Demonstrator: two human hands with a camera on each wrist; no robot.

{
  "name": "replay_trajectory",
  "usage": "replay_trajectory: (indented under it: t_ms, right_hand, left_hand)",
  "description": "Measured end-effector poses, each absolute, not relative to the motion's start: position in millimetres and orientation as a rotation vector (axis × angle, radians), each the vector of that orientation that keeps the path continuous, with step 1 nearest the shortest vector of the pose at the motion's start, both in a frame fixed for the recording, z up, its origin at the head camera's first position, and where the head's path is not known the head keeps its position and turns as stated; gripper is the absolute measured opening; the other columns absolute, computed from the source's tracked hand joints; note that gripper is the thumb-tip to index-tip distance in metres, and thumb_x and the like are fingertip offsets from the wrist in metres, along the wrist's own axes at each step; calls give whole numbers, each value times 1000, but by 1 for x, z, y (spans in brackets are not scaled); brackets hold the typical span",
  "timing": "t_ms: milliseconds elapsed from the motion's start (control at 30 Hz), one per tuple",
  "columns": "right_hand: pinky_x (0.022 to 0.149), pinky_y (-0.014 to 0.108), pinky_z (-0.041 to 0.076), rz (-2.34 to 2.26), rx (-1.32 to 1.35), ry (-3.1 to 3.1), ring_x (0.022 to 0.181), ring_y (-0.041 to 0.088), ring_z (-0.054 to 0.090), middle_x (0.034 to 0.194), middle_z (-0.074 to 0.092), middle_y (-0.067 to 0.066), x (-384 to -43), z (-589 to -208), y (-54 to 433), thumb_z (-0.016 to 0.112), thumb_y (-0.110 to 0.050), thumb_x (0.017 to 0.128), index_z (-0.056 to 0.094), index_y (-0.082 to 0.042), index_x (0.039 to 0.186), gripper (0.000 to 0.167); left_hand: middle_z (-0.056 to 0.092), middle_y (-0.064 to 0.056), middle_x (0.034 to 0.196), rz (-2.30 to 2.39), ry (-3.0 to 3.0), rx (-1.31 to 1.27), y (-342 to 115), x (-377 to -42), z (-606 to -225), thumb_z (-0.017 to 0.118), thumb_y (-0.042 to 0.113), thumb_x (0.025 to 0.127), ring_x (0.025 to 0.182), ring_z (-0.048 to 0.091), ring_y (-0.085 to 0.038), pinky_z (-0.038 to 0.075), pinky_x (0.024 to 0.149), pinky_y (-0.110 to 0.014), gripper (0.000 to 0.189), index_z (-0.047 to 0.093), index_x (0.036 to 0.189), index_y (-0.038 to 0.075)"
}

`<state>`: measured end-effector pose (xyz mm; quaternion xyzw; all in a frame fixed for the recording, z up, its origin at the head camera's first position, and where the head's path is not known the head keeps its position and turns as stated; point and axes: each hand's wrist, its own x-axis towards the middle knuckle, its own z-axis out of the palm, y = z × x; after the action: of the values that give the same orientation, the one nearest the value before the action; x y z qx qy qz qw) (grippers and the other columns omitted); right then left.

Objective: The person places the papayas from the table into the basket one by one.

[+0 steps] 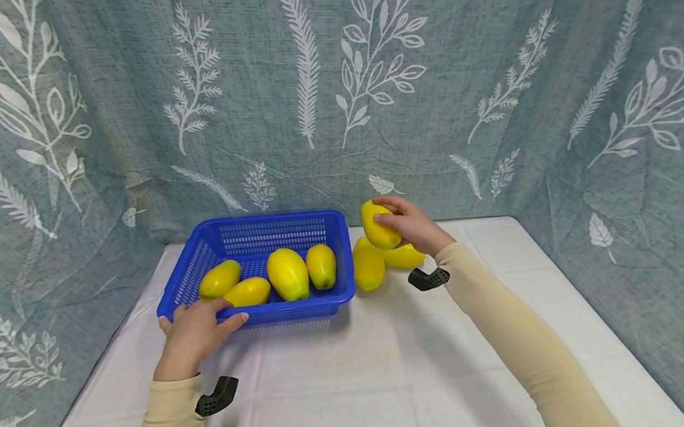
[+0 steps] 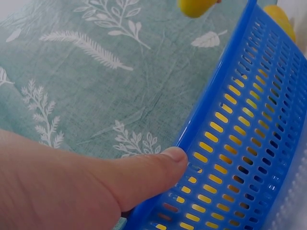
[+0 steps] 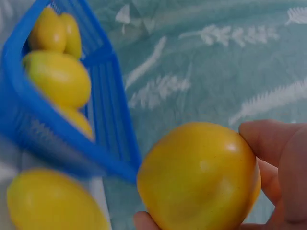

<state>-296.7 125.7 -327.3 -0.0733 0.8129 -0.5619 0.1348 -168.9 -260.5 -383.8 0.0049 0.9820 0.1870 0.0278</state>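
Right hand [image 1: 415, 226] grips a smooth yellow oval fruit with a greenish tip [image 1: 378, 233], held above the white-clothed desk [image 1: 336, 377] near two similar yellow fruits [image 1: 369, 269]; an even, firm pinch suits its rounded skin. Left hand [image 1: 193, 335] pinches the blue perforated plastic basket's [image 1: 306, 308] near rim, which should steady it around four yellow fruits [image 1: 287, 273].
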Motion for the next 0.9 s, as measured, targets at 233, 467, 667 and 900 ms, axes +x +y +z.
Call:
replay_trajectory:
  t_ms: [233, 467, 667, 900]
  right_hand:
    - [73, 35, 59, -1698, -219, 2306, 112, 29, 62, 148, 51, 17, -297, -327, 79, 57, -25, 105, 47, -25, 152, 48]
    - [93, 55, 57, -1661, -269, 2254, 133, 33, 54, 157, 44, 14, -288, -339, 38, 58, -26, 104, 49, -26, 150, 47]
    - [93, 53, 57, -1602, -289, 2269, 137, 32, 52, 159, 43, 11, -281, -353, 17, 61, -28, 103, 52, -27, 148, 46]
    - [112, 47, 45, -1541, -359, 2329, 144, 33, 45, 158, 47, 9, -273, -379, -2, 63, -24, 101, 57, -19, 144, 44]
  left_hand:
    - [61, -37, 129, 597, 3038, 11, -261, -168, -384, 66, 43, 96, 118, 41, -72, 13, 95, -89, 51, 68, 125, 1]
    - [61, -37, 129, 591, 3035, 9, -259, -167, -386, 67, 43, 95, 121, 40, -73, 13, 96, -90, 51, 68, 125, 2]
    - [64, -35, 126, 605, 3053, 16, -258, -166, -388, 67, 42, 95, 119, 41, -72, 13, 96, -90, 49, 69, 123, 2]
    - [64, -35, 125, 593, 3066, 12, -261, -166, -386, 67, 42, 95, 118, 42, -71, 14, 96, -90, 49, 70, 123, 2]
